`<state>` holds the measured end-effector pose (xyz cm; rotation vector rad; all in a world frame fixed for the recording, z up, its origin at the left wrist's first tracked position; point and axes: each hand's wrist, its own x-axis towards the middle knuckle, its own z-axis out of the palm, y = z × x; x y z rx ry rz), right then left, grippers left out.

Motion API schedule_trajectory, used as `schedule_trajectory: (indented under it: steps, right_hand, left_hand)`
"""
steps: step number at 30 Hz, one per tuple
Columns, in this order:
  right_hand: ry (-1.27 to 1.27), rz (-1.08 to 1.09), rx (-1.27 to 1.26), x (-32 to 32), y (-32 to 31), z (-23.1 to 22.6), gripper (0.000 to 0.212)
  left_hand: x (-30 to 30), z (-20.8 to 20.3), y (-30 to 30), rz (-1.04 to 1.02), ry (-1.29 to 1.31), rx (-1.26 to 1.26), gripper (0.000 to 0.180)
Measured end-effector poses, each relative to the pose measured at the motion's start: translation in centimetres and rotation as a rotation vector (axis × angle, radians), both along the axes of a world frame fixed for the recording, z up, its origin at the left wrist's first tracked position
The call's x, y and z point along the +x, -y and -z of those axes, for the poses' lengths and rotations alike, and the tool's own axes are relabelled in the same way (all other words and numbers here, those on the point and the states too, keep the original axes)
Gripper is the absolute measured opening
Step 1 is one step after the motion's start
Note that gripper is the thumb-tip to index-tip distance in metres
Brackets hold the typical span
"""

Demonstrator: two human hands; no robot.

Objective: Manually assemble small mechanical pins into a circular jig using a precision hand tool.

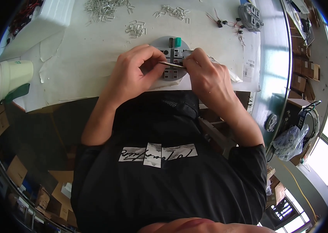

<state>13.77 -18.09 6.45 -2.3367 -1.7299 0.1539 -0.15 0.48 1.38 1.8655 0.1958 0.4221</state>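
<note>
A round grey disc-shaped fixture [170,77] with dark and light blocks and a green block [177,42] lies near the table's front edge. My right hand [207,73] is closed around a slim metal tool, tweezers by its look [173,65], which points left across the fixture. At the tool's far end, my left hand [138,70] has its thumb and fingers pinched together over the fixture's left side. Whatever sits between those fingertips is too small or hidden to name. Both hands cover parts of the disc.
Piles of small U-shaped metal pieces [136,29] lie further back on the white-covered table [90,58]. A second grey fixture [250,17] stands at the back right beside small wired black parts [226,23]. At the left edge is a pale green cup [14,77].
</note>
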Motion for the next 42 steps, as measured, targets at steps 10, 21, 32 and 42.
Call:
schedule_trajectory:
  steps: [10,21,32,42]
  right_hand:
    - [-0.057,0.076,0.260,-1.6,1.0,2.0,0.014]
    - [-1.134,0.410,0.521,3.0,3.6,-1.1,0.042]
    - [-0.280,0.109,-0.016,1.8,-0.1,-1.2,0.038]
    - [-0.335,0.146,-0.187,1.6,-1.4,-1.6,0.025]
  left_hand:
    - [1.3,-2.8,0.5,-0.083,0.035,0.632,0.073]
    - [1.5,-2.4,2.1,-0.129,0.120,0.567,0.110]
    - [-0.7,-0.4,0.6,-0.071,-0.109,0.314,0.101]
    - [-0.4,0.7,1.1,-0.161,-0.002,0.256,0.091]
